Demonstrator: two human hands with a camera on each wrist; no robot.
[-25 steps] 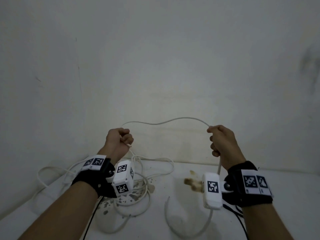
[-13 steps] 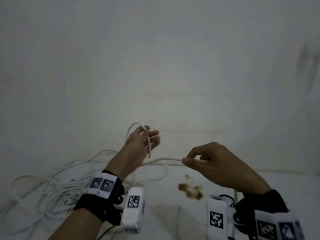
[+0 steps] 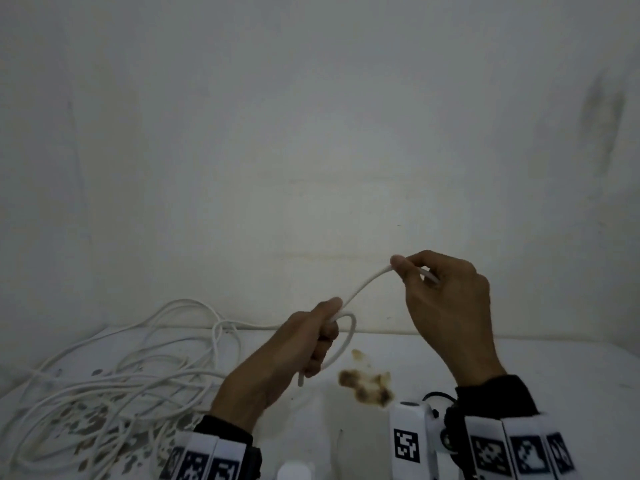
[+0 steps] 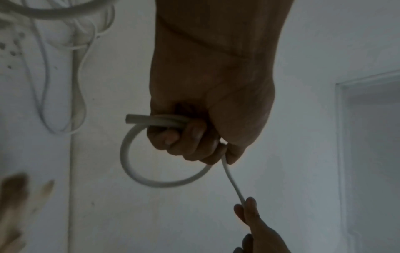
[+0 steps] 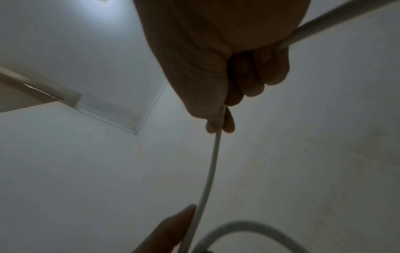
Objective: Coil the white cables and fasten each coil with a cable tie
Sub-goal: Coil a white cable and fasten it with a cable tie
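Observation:
A white cable [image 3: 363, 285] runs between my two hands above the table. My left hand [image 3: 317, 336] grips one small loop [image 3: 348, 336] of it in a fist, with the cut end [image 4: 129, 119] sticking out past the fingers. My right hand [image 3: 446, 296], higher and to the right, pinches the same cable [image 5: 213, 154] between thumb and forefinger, and the rest passes through its palm. More white cable [image 3: 138, 368] lies in a loose tangle on the table at the left. No cable tie is visible.
The white table [image 3: 554, 375] meets a white wall close behind the hands. A brown stain [image 3: 367, 386] marks the table in front of me, and dark flecks [image 3: 86, 434] lie under the tangle. A small white object [image 3: 294, 472] shows at the bottom edge.
My left hand has dropped and closed into a fist round a small loop of cable. My right hand has risen to the right, drawing the cable taut between the hands.

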